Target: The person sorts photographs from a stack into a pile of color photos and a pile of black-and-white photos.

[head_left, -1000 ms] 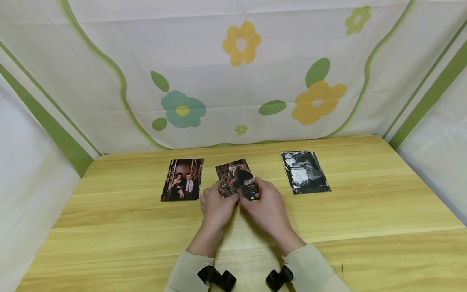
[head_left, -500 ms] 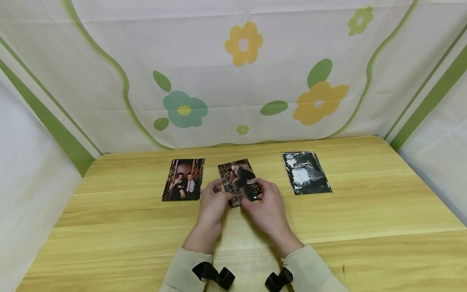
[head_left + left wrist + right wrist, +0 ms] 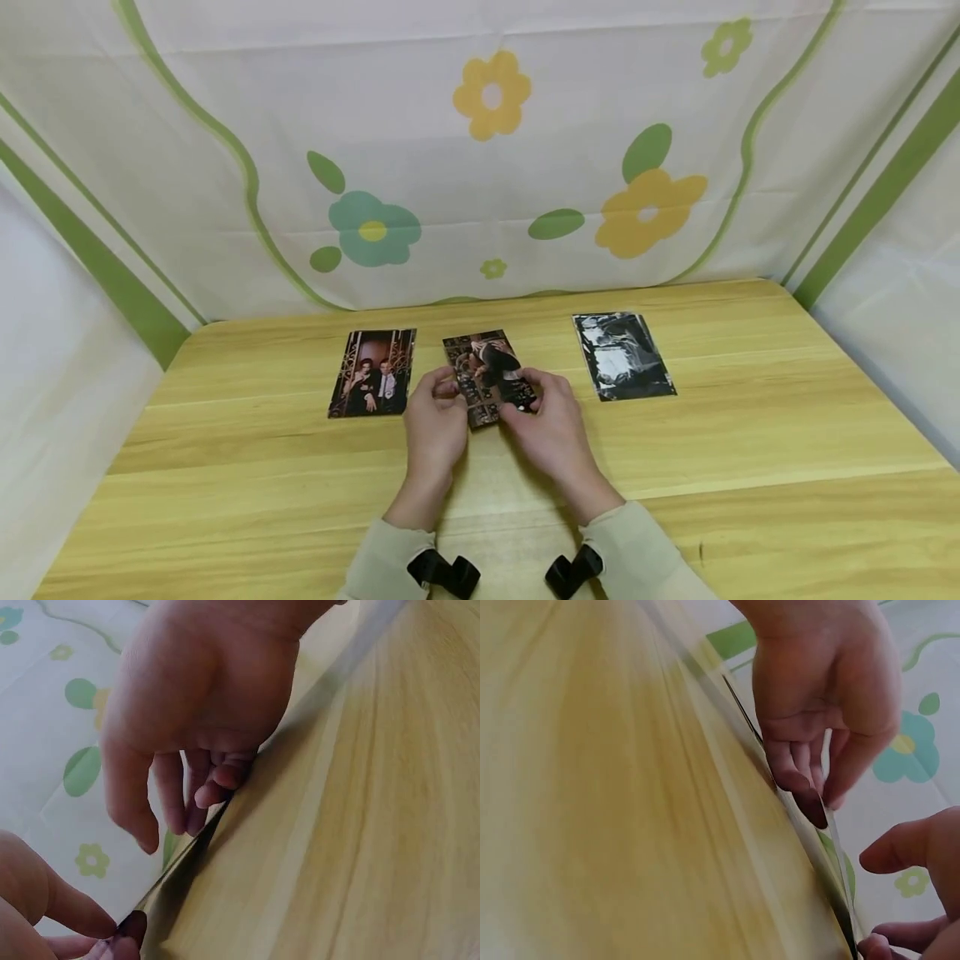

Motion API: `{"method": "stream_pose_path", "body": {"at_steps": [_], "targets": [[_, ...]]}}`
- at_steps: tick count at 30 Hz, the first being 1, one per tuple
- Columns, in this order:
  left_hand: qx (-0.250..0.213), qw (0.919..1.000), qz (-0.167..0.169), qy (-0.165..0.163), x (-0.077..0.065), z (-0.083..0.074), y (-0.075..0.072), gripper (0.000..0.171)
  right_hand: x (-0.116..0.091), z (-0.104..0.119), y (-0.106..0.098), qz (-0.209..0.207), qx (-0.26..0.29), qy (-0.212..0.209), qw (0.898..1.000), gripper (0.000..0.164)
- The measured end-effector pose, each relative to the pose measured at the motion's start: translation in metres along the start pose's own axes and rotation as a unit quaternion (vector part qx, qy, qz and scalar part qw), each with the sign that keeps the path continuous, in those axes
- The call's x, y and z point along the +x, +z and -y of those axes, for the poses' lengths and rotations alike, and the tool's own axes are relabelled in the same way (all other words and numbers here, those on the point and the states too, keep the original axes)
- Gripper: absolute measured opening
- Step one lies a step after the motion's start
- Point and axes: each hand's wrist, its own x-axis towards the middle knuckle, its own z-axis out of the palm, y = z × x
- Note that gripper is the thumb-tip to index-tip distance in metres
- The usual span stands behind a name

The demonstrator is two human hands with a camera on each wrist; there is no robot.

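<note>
In the head view, a dark photo [image 3: 487, 367] of a couple is tilted between both hands at the middle of the table. My right hand [image 3: 553, 427] pinches its lower right part, thumb on top and fingers at the far side; the right wrist view shows that hand [image 3: 825, 682] on the thin edge. My left hand [image 3: 435, 433] is at the photo's left side. Its thumb is raised off the photo, as the hand [image 3: 199, 682] in the left wrist view shows, while its loosely bent fingertips [image 3: 214, 795] are right at the photo's edge.
A colour photo [image 3: 372, 375] of two seated people lies to the left, close to my left hand. Farther right lies a black-and-white photo [image 3: 624, 358], with other edges showing behind it. The wooden table [image 3: 712, 442] meets a flowered curtain [image 3: 442, 150] at the back.
My left thumb has come off the photo and the left hand has shifted slightly to the left. More of the photo's lower left corner shows. The right hand keeps its grip.
</note>
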Motion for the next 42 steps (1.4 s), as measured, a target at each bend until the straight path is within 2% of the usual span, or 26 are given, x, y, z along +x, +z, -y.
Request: {"method": "stream_pose_path", "body": {"at_steps": [4,8,15,23,28,34,38,42], "targets": [[-0.034,0.9993,-0.001,-0.014,0.003,0.002,-0.004,0.045,0.005,-0.003,-0.004,-0.013,0.014,-0.017,1.000,0.055],[-0.054,0.9981,0.016,-0.025,0.006,0.001,-0.009,0.045,0.009,-0.005,-0.008,-0.020,0.044,-0.020,0.999,0.049],[-0.072,0.9964,0.040,-0.016,0.010,-0.010,-0.024,0.038,0.006,0.005,-0.016,-0.048,0.104,-0.027,0.993,0.033],[-0.080,0.9954,0.050,-0.016,0.010,-0.022,-0.035,0.038,0.004,0.014,-0.021,-0.044,0.150,-0.037,0.987,0.034],[-0.076,0.9955,0.055,-0.016,0.012,-0.026,-0.041,0.039,0.003,0.018,-0.020,-0.036,0.157,-0.042,0.986,0.036],[-0.035,0.9982,0.045,-0.015,0.021,-0.024,-0.059,0.039,0.003,0.025,-0.003,-0.010,0.149,-0.042,0.988,0.038],[0.012,0.9992,0.036,-0.011,0.029,-0.021,-0.082,0.039,0.005,0.035,0.020,0.026,0.134,-0.057,0.989,0.041],[0.065,0.9977,0.015,-0.011,0.040,-0.017,-0.112,0.041,0.004,0.051,0.051,0.051,0.135,-0.076,0.987,0.040]]}}
